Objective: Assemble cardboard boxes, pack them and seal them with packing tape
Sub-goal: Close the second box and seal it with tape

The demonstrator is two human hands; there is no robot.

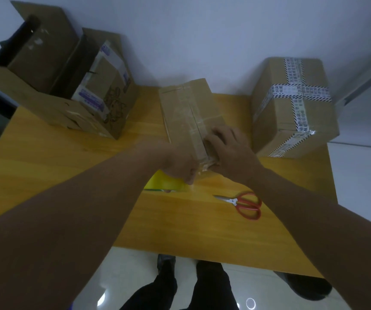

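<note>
Surface [68, 175]: yellow wood, set against a pale wall.

Open carton [52, 104], far left corner of the surface, flaps standing up. Smaller labelled cartons are packed inside it, along with something dark that we cannot identify.

Sealed carton [291, 113], far right. It is closed and crossed with white printed tape that has striped edges.

Task box [189, 113], centre of the surface between the two cartons and apart from both. Its flaps are closed and clear tape runs along the top seam and over the near end.

Right hand [231, 148]: palm down on the near right corner of the task box, fingers lightly bent. The grip is spread and presses on the taped top, closing round nothing.

Left hand [180, 164]: at the near end of the task box, fingers curled downward just above the tape roll [166, 184]. The picture is blurred here — we cannot tell whether the grip holds the roll, a strip of tape, or neither.

The tape roll is yellow, on the surface just in front of the box and partly hidden under the left hand.

Scissors [245, 204]: red handles, lying flat on the surface near the roll, on its right — blades point left, and neither hand touches them.
</note>
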